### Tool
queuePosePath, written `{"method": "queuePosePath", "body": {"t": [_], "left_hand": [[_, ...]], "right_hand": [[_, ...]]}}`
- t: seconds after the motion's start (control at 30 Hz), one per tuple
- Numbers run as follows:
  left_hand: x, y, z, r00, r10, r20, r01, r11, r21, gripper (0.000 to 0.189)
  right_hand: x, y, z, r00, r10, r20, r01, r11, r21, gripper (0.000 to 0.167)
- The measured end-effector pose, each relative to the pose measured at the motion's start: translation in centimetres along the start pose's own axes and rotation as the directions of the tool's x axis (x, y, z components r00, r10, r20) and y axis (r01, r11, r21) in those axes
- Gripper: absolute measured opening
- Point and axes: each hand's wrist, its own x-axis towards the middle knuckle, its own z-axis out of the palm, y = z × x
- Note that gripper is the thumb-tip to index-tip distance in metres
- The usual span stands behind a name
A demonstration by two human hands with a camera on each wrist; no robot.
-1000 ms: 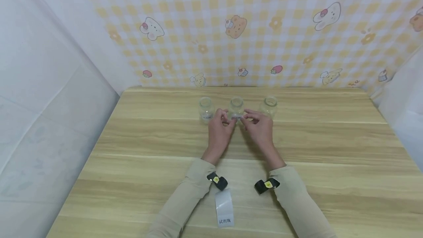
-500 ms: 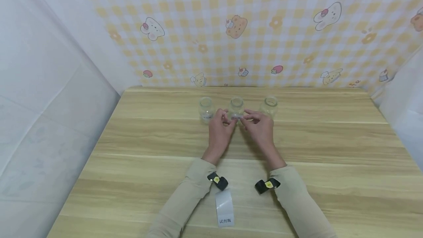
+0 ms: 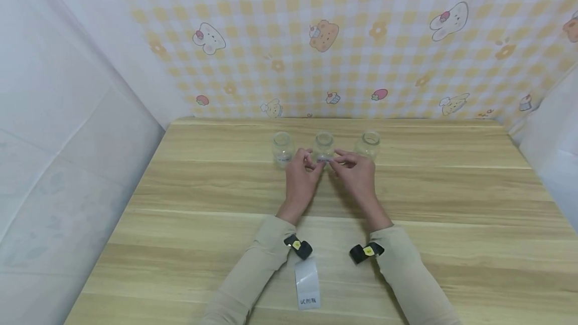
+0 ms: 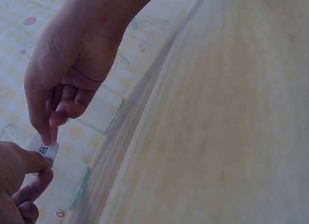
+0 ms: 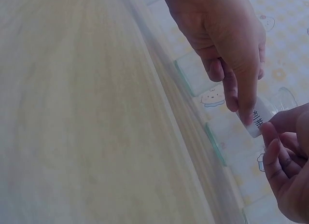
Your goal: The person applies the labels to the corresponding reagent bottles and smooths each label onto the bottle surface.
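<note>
Three clear glass jars stand in a row, mouths up, in the head view: the left jar [image 3: 282,140], the middle jar [image 3: 324,140] and the right jar [image 3: 370,140]. A small white label [image 5: 256,119] printed with dark characters lies at the front of the middle jar. My left hand [image 3: 301,179] pinches the label's left end between thumb and index finger. At the other end, my right hand [image 3: 356,177] pinches it too. Both hands flank the middle jar; whether the label touches the glass is hard to tell. The left jar bears a similar label [image 3: 283,159].
A pale backing strip [image 3: 308,285] with one printed label lies on the wooden table [image 3: 180,245], between the forearms. Behind the table's far edge hangs a yellow checked cloth [image 3: 271,29] with cartoon figures. Each cuff carries a black wrist camera.
</note>
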Motion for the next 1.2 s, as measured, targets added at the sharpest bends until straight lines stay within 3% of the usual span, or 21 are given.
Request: {"method": "queuePosePath", "body": {"t": [0.4, 0.7, 0.97, 1.2], "left_hand": [[0.1, 0.1, 0.0, 1.000, 0.001, -0.004, -0.001, 1.000, -0.008, 0.035], [0.1, 0.0, 0.0, 1.000, -0.006, -0.004, 0.006, 1.000, -0.015, 0.035], [0.1, 0.0, -0.1, 1.000, 0.000, -0.001, 0.000, 1.000, -0.014, 0.035], [0.1, 0.1, -0.1, 1.000, -0.002, -0.008, 0.002, 1.000, -0.011, 0.036]], "right_hand": [[0.2, 0.0, -0.1, 0.999, 0.032, 0.015, -0.033, 0.997, 0.066, 0.013], [-0.7, -3.2, -0.6, 0.996, 0.083, 0.039, -0.086, 0.993, 0.077, 0.013], [-0.1, -0.7, -0.3, 0.994, 0.101, 0.045, -0.107, 0.979, 0.175, 0.021], [-0.1, 0.0, -0.1, 0.998, 0.020, 0.058, -0.028, 0.988, 0.154, 0.044]]}}
